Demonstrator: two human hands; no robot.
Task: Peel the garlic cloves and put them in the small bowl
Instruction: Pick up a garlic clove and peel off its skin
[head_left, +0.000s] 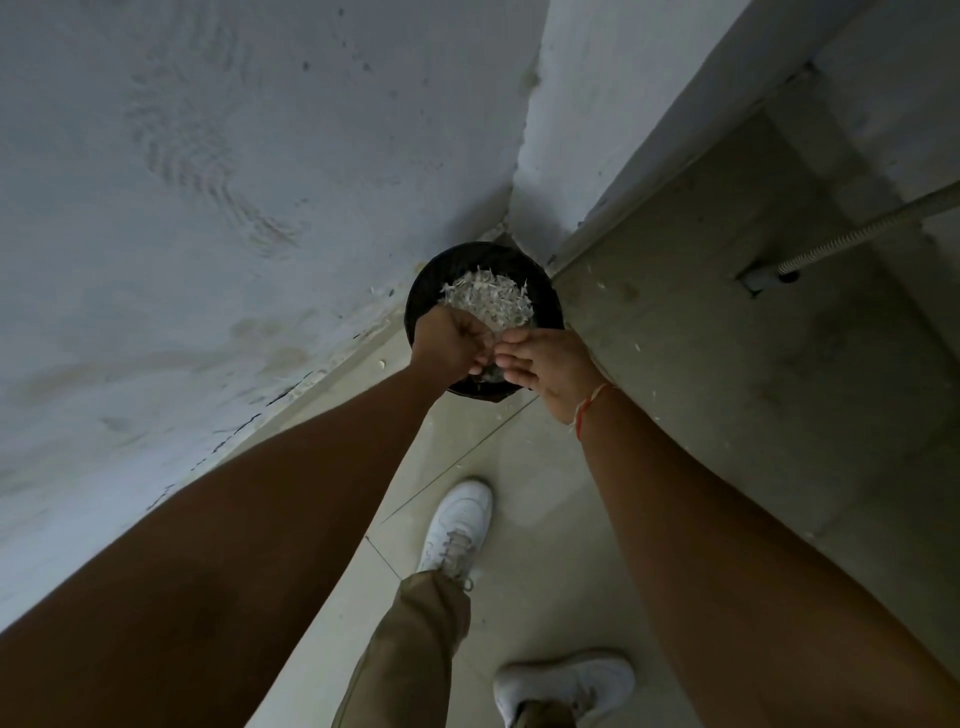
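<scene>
Black bin (426, 291); both hands (493, 358) curled, fingertips meeting above.

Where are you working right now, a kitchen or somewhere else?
Probably a bare indoor corner, not a fitted kitchen: plain walls, tiled floor, a flexible hose on the right wall, and a black bin of garlic skins.

Below me on the floor, tucked into the corner where the walls meet, stands a round black bin (423, 291), upright and open. A heap of pale, papery garlic skins (485, 299) fills its far half. My left hand (451, 347) and right hand (555, 371) meet fingertip to fingertip over its near rim, my grip pinching something too small to make out.
</scene>
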